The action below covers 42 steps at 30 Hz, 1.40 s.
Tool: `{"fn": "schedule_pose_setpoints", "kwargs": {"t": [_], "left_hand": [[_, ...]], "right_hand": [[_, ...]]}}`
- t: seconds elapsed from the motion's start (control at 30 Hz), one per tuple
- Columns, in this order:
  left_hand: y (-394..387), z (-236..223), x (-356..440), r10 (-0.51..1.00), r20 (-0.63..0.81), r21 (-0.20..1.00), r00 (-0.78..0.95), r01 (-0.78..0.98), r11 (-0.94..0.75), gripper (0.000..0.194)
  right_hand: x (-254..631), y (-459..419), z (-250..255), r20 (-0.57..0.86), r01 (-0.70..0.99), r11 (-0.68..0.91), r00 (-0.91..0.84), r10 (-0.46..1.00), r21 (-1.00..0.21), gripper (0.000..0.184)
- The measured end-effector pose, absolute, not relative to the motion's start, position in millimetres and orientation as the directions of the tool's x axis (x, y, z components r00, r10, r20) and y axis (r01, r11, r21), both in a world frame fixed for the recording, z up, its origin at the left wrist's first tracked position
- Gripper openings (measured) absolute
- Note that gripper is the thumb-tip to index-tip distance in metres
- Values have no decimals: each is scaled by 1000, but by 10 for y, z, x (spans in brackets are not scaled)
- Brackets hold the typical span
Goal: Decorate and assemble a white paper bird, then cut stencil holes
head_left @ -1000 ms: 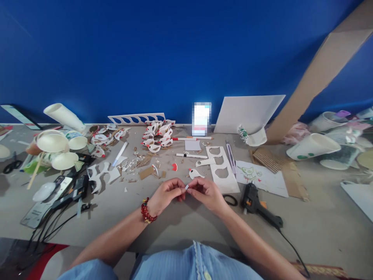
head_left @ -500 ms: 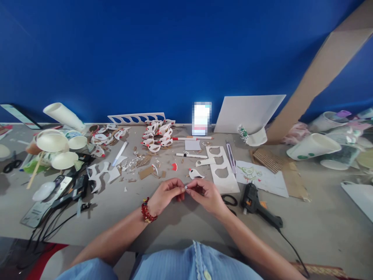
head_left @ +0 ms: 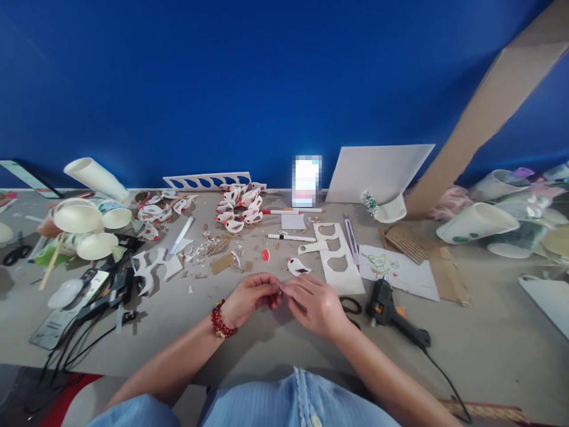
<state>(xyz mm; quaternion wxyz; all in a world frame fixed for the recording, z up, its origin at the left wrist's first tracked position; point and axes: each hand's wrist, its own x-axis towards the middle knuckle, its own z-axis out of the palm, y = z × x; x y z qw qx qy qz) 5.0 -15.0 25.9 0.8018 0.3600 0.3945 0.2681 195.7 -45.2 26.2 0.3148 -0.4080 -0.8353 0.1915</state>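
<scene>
My left hand [head_left: 255, 295] and my right hand [head_left: 313, 302] meet fingertip to fingertip above the table, both pinched closed. Between them is a tiny piece, mostly hidden by the fingers and too small to name. Just beyond my right hand lies a white cut-out bird [head_left: 299, 266] with a red beak and a dark wing mark. A small red cut-out [head_left: 265, 255] is to its left. The white sheet with cut-out holes [head_left: 342, 270] lies right of the bird, with black scissors handles [head_left: 351, 305] partly showing beside my right wrist.
A black glue gun [head_left: 395, 314] with its cord rests at right, near a drawing [head_left: 422, 283]. Several finished birds [head_left: 237, 207] cluster at the back. Scraps [head_left: 217, 243], a utility knife [head_left: 352, 240], paper cups [head_left: 98, 244] and a lit phone [head_left: 306, 181] stand around.
My right hand has rolled over, turning its back upward, with its fingers now over the tiny piece. The fingertips stay together. Things on the table have not moved.
</scene>
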Motion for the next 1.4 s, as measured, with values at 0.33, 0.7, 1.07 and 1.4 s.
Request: {"fn": "schedule_pose_setpoints", "kwargs": {"t": [0.33,0.7,1.07,1.4], "left_hand": [[-128,294,30,713,-430,799,554,-136,586,26],[-131,284,57,778,-340,906,529,-37,421,27],[-146,323,69,813,-300,936,498,-11,352,23],[-173,304,57,828,-259,937,497,-78,340,21]], "right_hand": [[1984,-416,269,371,487,545,-411,833,-683,24],[1971,-425,174,168,401,280,-290,942,-872,15],[1958,-433,203,83,380,179,-257,963,-907,9],[1955,-415,265,123,405,232,-277,953,-884,3]]}}
